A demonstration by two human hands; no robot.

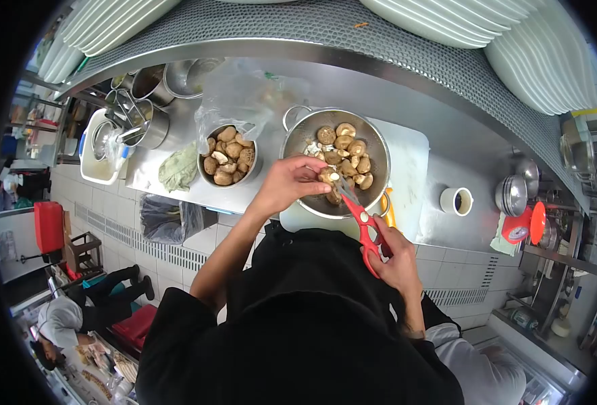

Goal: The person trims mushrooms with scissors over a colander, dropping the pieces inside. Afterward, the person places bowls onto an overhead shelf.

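My left hand (297, 182) pinches a brown mushroom (328, 177) over the near left part of a metal colander (379, 152). In my right hand (396, 255) is a pair of red-handled scissors (364, 226), its blades pointing up and left at the mushroom's pale stem. Whether the blades touch the stem I cannot tell. Several brown mushrooms (344, 142) and small pale pieces lie in the colander. To the left, a round metal pot (255, 170) is filled with more brown mushrooms (229, 154).
Under the colander lies a white cutting board (410, 162). A clear plastic bag (234, 94), a green cloth (178, 170) and a white cup (456, 201) share the steel counter. Stacked plates (440, 20) stand on the shelf above. People (69, 314) are at lower left and lower right.
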